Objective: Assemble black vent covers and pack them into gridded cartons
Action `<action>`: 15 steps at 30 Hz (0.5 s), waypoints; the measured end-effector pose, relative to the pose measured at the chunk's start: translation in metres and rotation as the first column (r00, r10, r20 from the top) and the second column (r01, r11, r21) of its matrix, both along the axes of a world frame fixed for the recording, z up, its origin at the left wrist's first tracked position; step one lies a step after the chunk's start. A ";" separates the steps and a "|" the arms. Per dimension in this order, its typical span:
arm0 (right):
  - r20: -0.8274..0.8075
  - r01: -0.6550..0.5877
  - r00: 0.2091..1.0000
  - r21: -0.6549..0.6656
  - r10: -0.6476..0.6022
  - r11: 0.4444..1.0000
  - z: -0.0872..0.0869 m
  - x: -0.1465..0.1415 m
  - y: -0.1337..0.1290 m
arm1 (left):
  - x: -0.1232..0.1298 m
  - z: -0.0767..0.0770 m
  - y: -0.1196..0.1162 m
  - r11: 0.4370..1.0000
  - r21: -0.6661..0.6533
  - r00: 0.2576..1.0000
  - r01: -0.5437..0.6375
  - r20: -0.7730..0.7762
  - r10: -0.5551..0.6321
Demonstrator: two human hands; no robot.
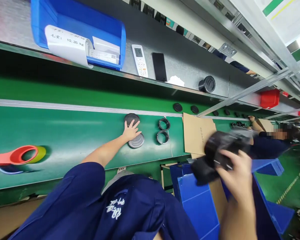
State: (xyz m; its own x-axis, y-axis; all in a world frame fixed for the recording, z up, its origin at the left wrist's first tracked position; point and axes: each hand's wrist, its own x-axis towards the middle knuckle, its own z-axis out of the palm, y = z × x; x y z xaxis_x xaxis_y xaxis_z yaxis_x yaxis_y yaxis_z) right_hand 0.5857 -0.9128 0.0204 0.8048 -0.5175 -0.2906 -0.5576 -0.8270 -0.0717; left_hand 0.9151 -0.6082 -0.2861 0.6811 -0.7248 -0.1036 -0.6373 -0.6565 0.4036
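Round covers [136,141] lay under your left hand [130,132], fingers apart; your right hand [237,171] clamped blurred dark parts [214,144], seemingly carrying, which next called for steady placement.

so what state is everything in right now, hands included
left hand: fingers spread, resting on two dark discs
right hand: closed around black parts, blurred
black rings: side by side, open centres
phone: face up, screen dark
remote: face up, display too small to read
blue bin: open-topped, holding papers
blue box: flaps open
slatted black part: slatted end towards the camera
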 end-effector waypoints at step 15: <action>-0.308 -0.345 0.877 0.133 0.369 0.929 -0.218 0.275 0.197 | -0.007 0.003 0.179 0.982 0.042 0.977 -0.183 0.116 0.177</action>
State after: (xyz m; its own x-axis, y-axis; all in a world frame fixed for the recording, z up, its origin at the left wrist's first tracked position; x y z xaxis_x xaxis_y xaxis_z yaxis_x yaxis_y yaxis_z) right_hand 0.8606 -0.7155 -0.1974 0.7870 -0.1806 -0.5900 -0.2276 -0.9737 -0.0056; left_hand 0.9083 -0.4296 -0.2835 0.8092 -0.5850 -0.0538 -0.5459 -0.7826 0.2992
